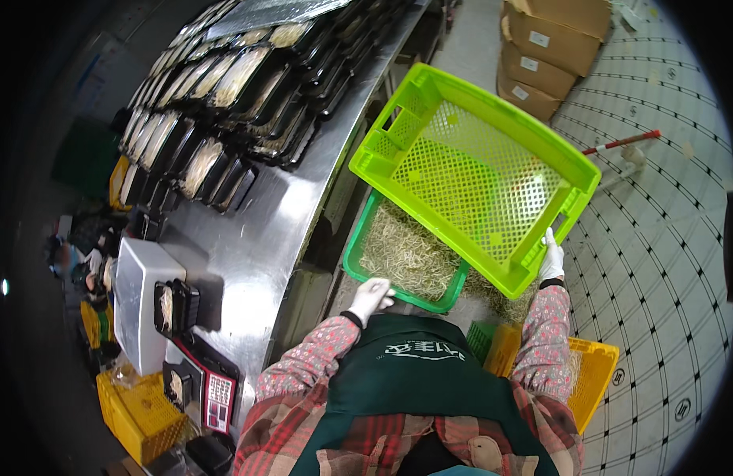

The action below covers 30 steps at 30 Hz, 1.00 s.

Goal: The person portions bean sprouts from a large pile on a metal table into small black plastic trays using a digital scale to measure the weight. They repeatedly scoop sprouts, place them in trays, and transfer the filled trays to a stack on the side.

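Observation:
My right hand (551,259), in a white glove, grips the near right end of a lime-green perforated plastic crate (479,190), which looks empty and is tilted. Below the crate stands a green plastic basket (355,271) filled with pale, thin sprout-like strands (405,253), partly hidden by the crate. My left hand (372,297), also white-gloved, is at the basket's near left rim with its fingers curled; whether it holds the rim is unclear.
On the steel table (253,238) at left are stacked black trays (241,77), a white box (146,303) and a red scale (218,398). Yellow crates (143,416) stand at lower left, cardboard boxes (545,53) at upper right. A red-handled tool (622,143) lies beyond the crate. People work far left.

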Available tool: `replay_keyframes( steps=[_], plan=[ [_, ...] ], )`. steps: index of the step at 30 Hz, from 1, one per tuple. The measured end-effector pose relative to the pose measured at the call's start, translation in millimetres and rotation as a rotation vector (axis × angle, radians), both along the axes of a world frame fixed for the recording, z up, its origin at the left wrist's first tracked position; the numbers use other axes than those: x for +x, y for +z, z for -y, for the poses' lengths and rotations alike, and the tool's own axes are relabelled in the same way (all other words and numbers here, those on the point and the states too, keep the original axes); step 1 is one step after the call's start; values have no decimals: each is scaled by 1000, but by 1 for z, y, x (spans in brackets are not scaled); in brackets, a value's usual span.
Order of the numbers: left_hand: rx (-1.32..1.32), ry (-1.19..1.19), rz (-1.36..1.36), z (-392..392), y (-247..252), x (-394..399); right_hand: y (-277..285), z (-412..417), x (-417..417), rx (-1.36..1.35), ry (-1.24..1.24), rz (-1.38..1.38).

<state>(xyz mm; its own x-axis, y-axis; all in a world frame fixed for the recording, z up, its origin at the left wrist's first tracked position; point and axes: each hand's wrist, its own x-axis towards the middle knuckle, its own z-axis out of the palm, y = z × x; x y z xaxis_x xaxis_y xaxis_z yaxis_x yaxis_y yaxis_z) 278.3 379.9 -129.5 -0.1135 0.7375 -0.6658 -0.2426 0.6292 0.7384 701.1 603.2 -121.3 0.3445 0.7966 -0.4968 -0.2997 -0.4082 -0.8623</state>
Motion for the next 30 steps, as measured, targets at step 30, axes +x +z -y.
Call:
replay_keyframes(
  steps=[30],
  plan=[
    [35, -399, 25, -31, -27, -61, 0, 186, -198, 416, 244, -79]
  ],
)
